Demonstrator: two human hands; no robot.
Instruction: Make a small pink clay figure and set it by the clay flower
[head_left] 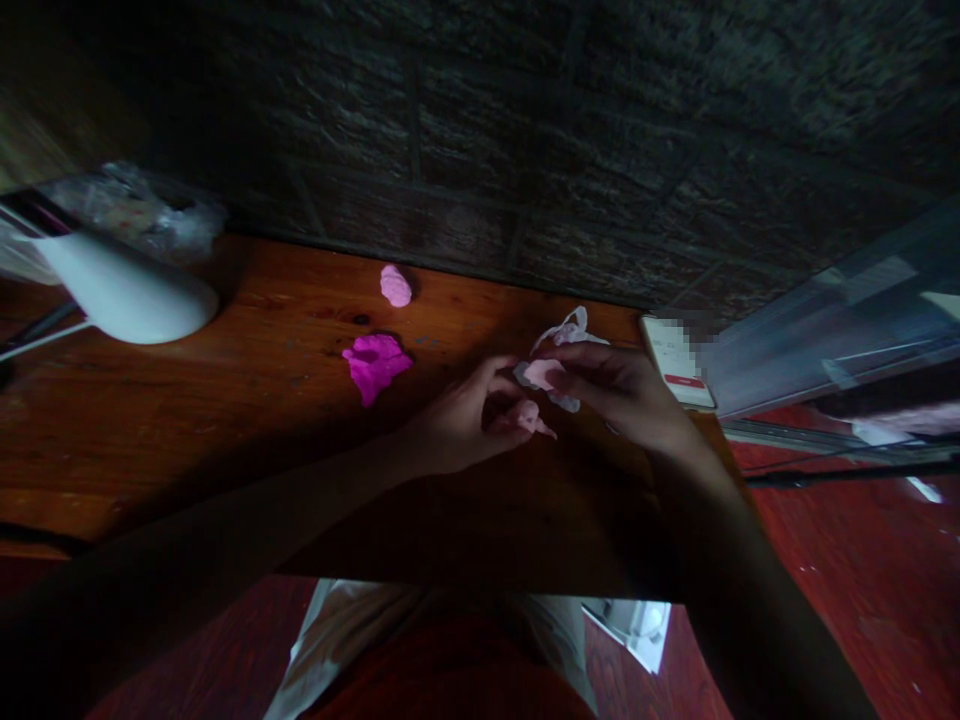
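My left hand (461, 425) has its fingers curled around a lump of pale pink modelling clay (525, 416), with a thin bit sticking out past the thumb. Close beside it, my right hand (630, 395) pinches a flatter piece of light pink clay (546, 374) together with a crumpled clear plastic wrapper (574, 330). Both hands are over the right part of the wooden table (247, 400). To their left lies a flattened bright magenta piece of clay (377, 366), and behind that a small pink clay lump (395, 286).
A phone with a lit screen (679, 365) rests at the table's right end, by a glass panel (840, 310). On the left stand a white cone-shaped object (139, 295) and crumpled clear plastic bags (127, 205). A dark brick-patterned wall (465, 130) runs along the back.
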